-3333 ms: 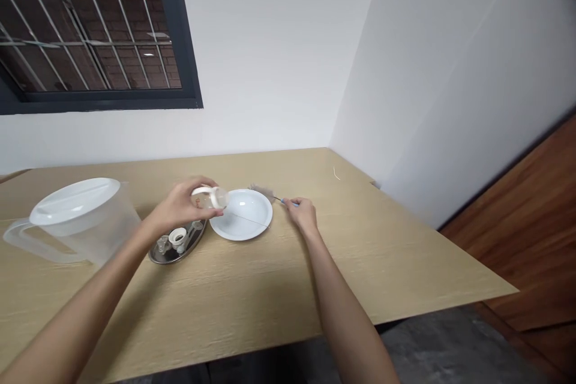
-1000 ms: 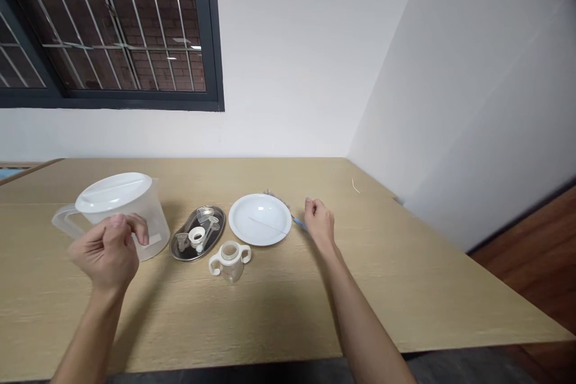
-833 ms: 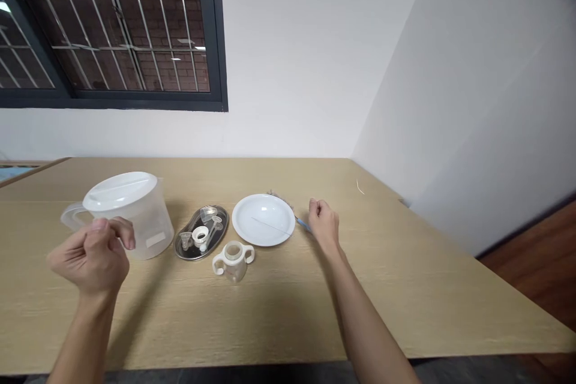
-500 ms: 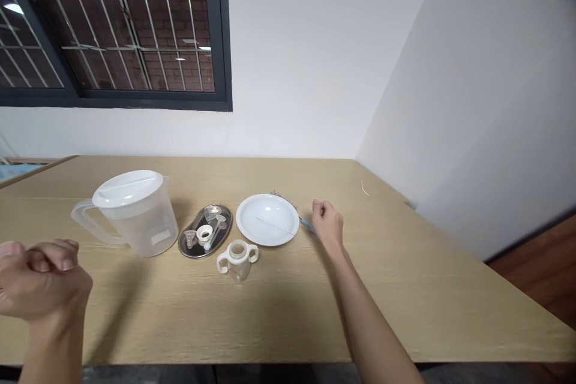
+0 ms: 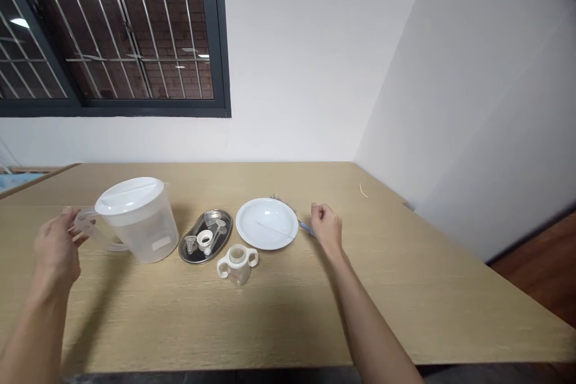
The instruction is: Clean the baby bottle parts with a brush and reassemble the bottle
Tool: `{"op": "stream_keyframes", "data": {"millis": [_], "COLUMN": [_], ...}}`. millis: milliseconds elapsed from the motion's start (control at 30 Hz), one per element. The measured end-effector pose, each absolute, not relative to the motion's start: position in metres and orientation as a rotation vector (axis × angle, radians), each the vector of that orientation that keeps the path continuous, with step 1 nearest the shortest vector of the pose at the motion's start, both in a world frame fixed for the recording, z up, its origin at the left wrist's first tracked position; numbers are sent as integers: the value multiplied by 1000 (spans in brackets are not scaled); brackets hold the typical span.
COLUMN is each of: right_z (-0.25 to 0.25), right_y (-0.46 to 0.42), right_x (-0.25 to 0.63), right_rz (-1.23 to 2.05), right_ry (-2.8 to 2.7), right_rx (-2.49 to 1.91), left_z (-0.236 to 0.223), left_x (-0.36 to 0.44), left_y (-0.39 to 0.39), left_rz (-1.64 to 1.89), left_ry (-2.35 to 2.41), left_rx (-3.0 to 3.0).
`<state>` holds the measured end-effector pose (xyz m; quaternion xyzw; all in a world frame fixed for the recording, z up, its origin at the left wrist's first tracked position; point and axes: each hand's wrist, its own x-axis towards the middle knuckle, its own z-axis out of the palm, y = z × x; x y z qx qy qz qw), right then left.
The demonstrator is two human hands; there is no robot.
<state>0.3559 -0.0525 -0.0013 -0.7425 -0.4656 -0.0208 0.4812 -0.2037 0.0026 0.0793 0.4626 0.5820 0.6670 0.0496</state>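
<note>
My left hand (image 5: 58,248) is at the handle of a translucent plastic pitcher (image 5: 148,237) with a white lid. Its fingers are parted and curve toward the handle; I cannot tell whether they touch it. My right hand (image 5: 327,228) rests on the table as a closed fist, and no object shows in it. Close beside it lies a brush with a blue handle (image 5: 306,227), its bristled end partly hidden behind the white plate (image 5: 249,237). A thin rod (image 5: 274,230) lies across the plate. In front stands a small clear bottle (image 5: 240,274) with a white two-handled collar.
A kidney-shaped metal tray (image 5: 185,255) between pitcher and plate holds a white ring (image 5: 204,238) and several small clear plastic parts. A thin white strip (image 5: 363,191) lies at the table's right rear. Behind the table (image 5: 189,330) are a wall and a barred window.
My left hand has gone from a closed fist to parted fingers and moved forward to the pitcher's handle. The right fist stays in place. The view has tilted slightly upward.
</note>
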Motion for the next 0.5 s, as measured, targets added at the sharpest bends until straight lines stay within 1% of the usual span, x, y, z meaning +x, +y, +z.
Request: {"op": "stream_keyframes", "data": {"millis": [100,167,200,267,300,333,367,400,433,467,500], "right_z": [-2,-1,-1,-1,-1,-2,-2,-3,-3,-4,-5], "right_y": [-52,-52,-52,-53,-53,-53,-52,-52,-52,-51,-51], "right_x": [356,356,355,355,355,355,355,355,355,355,355], "right_rz": [-56,-59,-61,-65,-67,-69,-71,-72,-74,-77,-79], "right_ry": [-1133,-1136,-1137,-1139,-1140,-1142,-1144,-1147,-1150,-1152,-1153], "right_rx": [-1811,-1809,-1808,-1803,-1800,-1797,-1794,-1792,-1790,-1789,-1787], "left_z": [72,68,67,63,61,60,59,59,60,61,63], "left_x": [-200,-194,-190,-178,-169,-160,-149,-138,-126,-114,-103], "left_y": [1,-4,-7,-18,-25,-32,-39,-46,-51,-55,-58], "left_rz": [2067,2233,2342,2669,2810,2867,2825,2697,2436,2249,1950], "left_ry": [1738,1761,1776,1766,1694,1582,1536,1539,1539,1490,1484], "left_rx": [933,871,904,1019,1177,1354,1550,1762,2018,2236,2373]}}
